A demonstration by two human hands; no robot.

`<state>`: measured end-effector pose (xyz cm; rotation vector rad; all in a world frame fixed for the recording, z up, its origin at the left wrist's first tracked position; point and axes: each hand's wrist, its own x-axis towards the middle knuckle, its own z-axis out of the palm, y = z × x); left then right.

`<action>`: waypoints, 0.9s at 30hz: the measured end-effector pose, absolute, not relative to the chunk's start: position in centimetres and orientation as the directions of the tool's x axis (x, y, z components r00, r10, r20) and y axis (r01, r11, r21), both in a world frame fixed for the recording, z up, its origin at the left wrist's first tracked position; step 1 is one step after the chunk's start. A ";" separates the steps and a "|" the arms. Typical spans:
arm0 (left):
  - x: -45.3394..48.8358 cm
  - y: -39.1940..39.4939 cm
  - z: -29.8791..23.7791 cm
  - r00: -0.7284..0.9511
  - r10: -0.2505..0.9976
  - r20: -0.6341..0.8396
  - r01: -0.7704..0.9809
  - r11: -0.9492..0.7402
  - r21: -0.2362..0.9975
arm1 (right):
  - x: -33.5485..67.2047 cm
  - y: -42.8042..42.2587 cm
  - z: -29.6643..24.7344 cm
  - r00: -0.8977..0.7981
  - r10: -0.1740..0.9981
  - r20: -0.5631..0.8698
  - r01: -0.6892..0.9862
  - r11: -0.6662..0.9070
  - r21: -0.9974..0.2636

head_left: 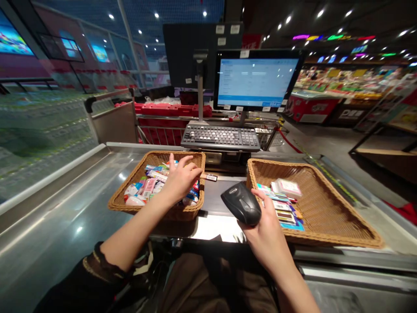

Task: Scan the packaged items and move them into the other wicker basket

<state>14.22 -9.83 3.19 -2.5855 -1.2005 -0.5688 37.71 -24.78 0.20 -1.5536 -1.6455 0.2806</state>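
My left hand (183, 176) is above the left wicker basket (115, 203), some fingers raised and spread. From its thumb side a slim item with a barcode label (211, 177) sticks out past the basket's rim, seemingly pinched there; its other end is hidden by the hand. Under that hand lie several small packaged goods (148, 187) in mixed colours. My right hand (265, 226) is wrapped round a black barcode scanner (241, 203), its head toward the labelled item. Just right of this hand is the right wicker basket (329, 204), with several flat packets (286, 217) and a clear-topped box (288, 188) at its left end.
A black keyboard (220, 137) and a lit monitor (257, 80) stand beyond the counter, before a metal cart with red crates (172, 109). The metal counter (74, 226) has a raised edge on the left. Stacked bottle packs (42, 130) stand farther left.
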 end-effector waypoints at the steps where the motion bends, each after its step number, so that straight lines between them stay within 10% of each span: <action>1: 15.2 -10.1 3.3 0.605 0.661 0.444 0.754 -0.655 -0.052 | 37.9 -24.9 0.1 0.119 0.905 0.408 0.724 0.202 -0.660; 27: 19.4 -10.3 3.8 0.657 0.636 0.404 0.708 -0.705 -0.042 | 39.1 -26.3 0.8 0.233 0.903 0.360 0.674 0.117 -0.730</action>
